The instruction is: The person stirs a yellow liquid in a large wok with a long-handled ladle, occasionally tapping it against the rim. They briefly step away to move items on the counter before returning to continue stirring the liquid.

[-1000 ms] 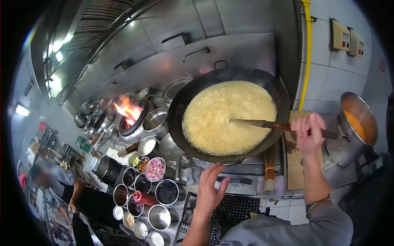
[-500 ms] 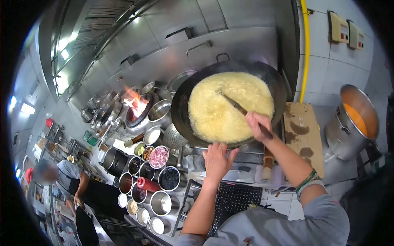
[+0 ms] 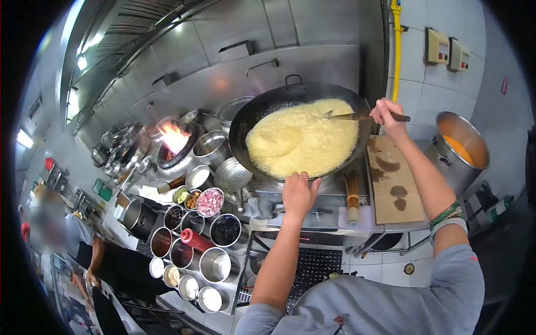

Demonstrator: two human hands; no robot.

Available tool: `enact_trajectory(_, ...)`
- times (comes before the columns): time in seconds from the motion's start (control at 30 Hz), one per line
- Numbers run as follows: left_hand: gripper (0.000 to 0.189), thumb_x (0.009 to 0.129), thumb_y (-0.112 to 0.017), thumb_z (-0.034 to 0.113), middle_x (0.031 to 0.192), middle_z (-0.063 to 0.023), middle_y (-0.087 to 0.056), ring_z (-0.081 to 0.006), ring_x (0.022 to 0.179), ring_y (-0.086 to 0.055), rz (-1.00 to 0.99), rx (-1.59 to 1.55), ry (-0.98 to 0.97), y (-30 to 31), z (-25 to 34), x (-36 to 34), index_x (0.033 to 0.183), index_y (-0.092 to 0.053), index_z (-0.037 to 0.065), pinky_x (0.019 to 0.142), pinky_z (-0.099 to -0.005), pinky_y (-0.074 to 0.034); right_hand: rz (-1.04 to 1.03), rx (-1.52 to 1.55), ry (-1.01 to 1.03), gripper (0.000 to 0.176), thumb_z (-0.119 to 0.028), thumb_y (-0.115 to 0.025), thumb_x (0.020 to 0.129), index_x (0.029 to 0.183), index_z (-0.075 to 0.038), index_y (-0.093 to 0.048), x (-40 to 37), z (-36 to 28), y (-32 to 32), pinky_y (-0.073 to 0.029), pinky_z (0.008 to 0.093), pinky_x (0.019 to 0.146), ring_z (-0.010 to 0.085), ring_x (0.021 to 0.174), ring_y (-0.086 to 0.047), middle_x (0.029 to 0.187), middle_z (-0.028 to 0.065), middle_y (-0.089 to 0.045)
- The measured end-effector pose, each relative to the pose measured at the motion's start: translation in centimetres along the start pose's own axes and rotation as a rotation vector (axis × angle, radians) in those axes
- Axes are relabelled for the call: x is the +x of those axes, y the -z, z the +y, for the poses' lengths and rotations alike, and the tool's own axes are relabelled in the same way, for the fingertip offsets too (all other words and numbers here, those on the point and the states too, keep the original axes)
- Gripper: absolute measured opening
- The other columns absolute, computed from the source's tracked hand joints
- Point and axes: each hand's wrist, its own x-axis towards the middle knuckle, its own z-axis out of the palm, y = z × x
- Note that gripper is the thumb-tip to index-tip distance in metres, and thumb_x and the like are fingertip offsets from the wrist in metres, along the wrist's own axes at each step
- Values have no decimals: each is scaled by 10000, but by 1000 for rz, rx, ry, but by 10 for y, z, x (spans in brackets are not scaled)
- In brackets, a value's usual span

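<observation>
From my end I am seeing the right hand (image 3: 391, 118) clamping its fingers around the handle of a long stirring tool (image 3: 357, 116), close to its outer end, with a short stub of the handle jutting out past the grip. The hand is hovering just beyond the right side of a big black wok (image 3: 244, 123), and the tool is running leftward from it over the wok's edge, its far end dipping into pale yellow liquid (image 3: 301, 139). So the liquid is lying to the left of this grip, and the tool is bridging the 2.

I am finding the left hand (image 3: 298, 195) at the near rim of the wok, its fingers bending against the edge and its thumb pointing off to the right; I cannot tell whether it is gripping the rim or only resting there. The liquid is spreading directly beyond those fingertips.

Around the hands, I am seeing a bamboo brush (image 3: 352, 201) lying to the right of the left hand, brown cardboard (image 3: 413, 192) lying below the right hand, and a steel pot (image 3: 472, 127) of orange liquid standing farther right. A flame (image 3: 173, 137) is burning left of the wok, and a perforated skimmer (image 3: 233, 174) is sitting beside it.
</observation>
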Motion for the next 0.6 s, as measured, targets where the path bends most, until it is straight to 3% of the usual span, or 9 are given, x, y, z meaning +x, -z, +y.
enact_trajectory(0.1,341,825,-750,339,901,-167,-626,-363,905,-600,-14,2,34,2,3,0,862,-647,16,757,-477,-495,-41,10,-47,438,-242,-495,1016,624,-52,-443,16,-34,18,-502,340,668,146,548,-479,541,34,-442)
enact_trajectory(0.37,326,814,-759,312,932,-176,-636,-367,931,-602,-22,-73,91,6,6,-2,880,-663,8,778,-469,-506,-15,242,-231,371,-241,-538,981,661,-93,-423,70,-114,55,-466,350,644,150,505,-401,531,3,-344)
enact_trajectory(0.6,323,805,-767,292,915,-187,-622,-380,905,-579,-34,-57,40,8,6,0,891,-645,6,766,-471,-486,119,544,-328,330,-245,-542,980,705,-108,-422,78,-86,77,-442,353,597,139,478,-369,518,-15,-334)
